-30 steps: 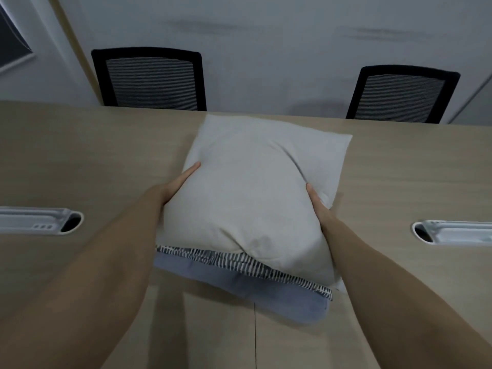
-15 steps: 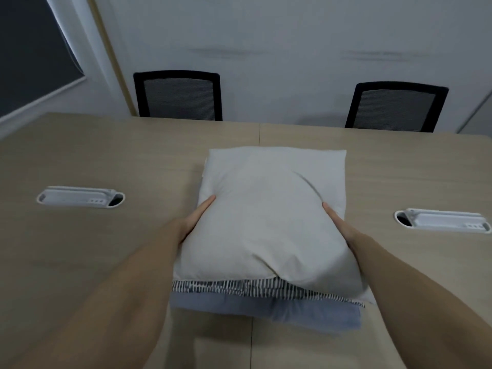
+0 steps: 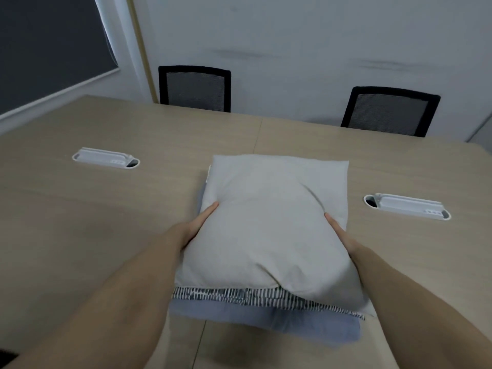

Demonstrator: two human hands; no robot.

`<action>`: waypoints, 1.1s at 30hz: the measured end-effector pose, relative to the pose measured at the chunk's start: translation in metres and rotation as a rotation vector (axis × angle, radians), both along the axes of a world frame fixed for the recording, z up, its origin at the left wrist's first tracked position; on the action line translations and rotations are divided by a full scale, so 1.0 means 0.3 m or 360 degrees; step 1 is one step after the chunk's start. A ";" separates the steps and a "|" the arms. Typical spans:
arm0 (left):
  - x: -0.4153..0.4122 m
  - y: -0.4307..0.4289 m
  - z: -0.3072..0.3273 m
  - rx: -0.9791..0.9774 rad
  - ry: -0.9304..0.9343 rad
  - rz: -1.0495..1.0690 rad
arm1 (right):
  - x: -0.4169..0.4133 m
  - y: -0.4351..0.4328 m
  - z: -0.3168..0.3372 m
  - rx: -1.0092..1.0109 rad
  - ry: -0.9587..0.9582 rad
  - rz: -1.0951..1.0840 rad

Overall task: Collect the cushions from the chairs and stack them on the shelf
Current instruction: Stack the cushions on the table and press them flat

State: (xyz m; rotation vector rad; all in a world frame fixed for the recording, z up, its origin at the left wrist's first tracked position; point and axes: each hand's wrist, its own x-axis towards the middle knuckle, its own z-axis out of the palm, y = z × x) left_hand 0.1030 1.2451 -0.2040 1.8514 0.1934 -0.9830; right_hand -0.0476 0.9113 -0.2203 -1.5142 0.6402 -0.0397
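We're clamping left hand (image 3: 191, 230) at 9 and right hand (image 3: 343, 235) at 3 on the cushion stack (image 3: 266, 235); both grips squeezing evenly, lifting level.

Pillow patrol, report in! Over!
Left hand, right hand press the white cushion's sides. Striped and blue cushions underneath. Path clear.

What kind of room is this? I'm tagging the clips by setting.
Probably an office meeting room: a long light wooden table with white cable outlet boxes set into it, and black mesh-backed office chairs along the far side, against a plain white wall.
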 end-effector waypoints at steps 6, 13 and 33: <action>-0.052 -0.038 0.142 -0.0093 -0.0183 0.0039 | -0.053 0.035 0.108 -0.0237 0.0348 -0.0285; -0.056 -0.252 0.304 0.0699 -0.1212 -0.0572 | 0.086 0.124 0.283 -0.1345 0.0185 0.0001; -0.115 -0.390 -0.218 0.1342 -0.1806 -0.0817 | 0.150 0.238 -0.175 -0.1934 0.0732 0.0276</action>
